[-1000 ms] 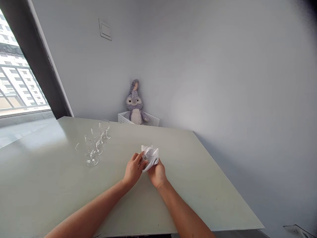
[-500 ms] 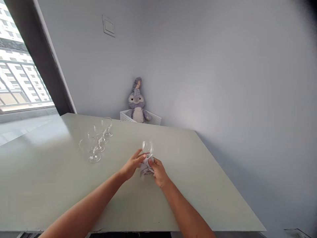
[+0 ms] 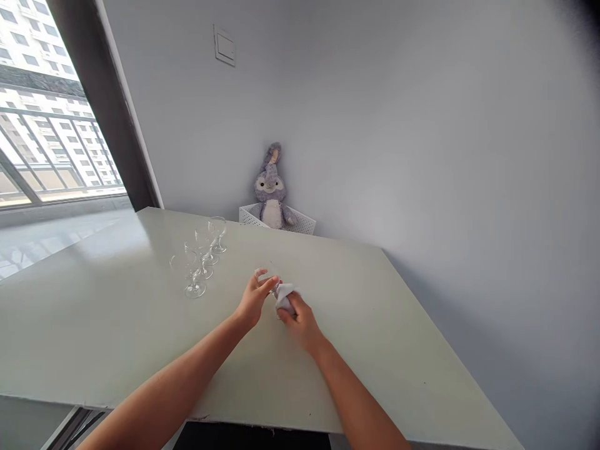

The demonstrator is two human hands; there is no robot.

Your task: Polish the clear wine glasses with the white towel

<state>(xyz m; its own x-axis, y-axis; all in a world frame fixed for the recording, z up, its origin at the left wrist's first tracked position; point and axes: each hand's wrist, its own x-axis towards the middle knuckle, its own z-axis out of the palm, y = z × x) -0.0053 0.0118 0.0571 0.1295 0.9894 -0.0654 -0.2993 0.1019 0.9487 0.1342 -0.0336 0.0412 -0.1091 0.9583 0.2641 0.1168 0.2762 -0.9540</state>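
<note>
My left hand (image 3: 255, 299) is wrapped round the bowl of a clear stemmed glass (image 3: 267, 273), which tilts with its rim to the upper left. My right hand (image 3: 300, 320) pinches a pale cloth (image 3: 285, 296) against the foot end of that glass. The cloth hides the foot and most of the stem. To the left, several matching stemmed glasses stand upright in a slanting row, the nearest glass (image 3: 195, 289) closest to my left arm and the farthest glass (image 3: 218, 234) toward the back.
The pale table (image 3: 375, 350) ends at a front edge below my forearms. Behind it, a plush rabbit (image 3: 270, 194) sits in a white perforated basket (image 3: 302, 222) in the wall corner. A light switch (image 3: 225, 47) and a window (image 3: 51, 112) are at the left.
The glass has gone from upright to tilted leftward. My left hand now wraps its bowl, and my right hand has moved the cloth to the foot end. The whole view has shifted slightly.
</note>
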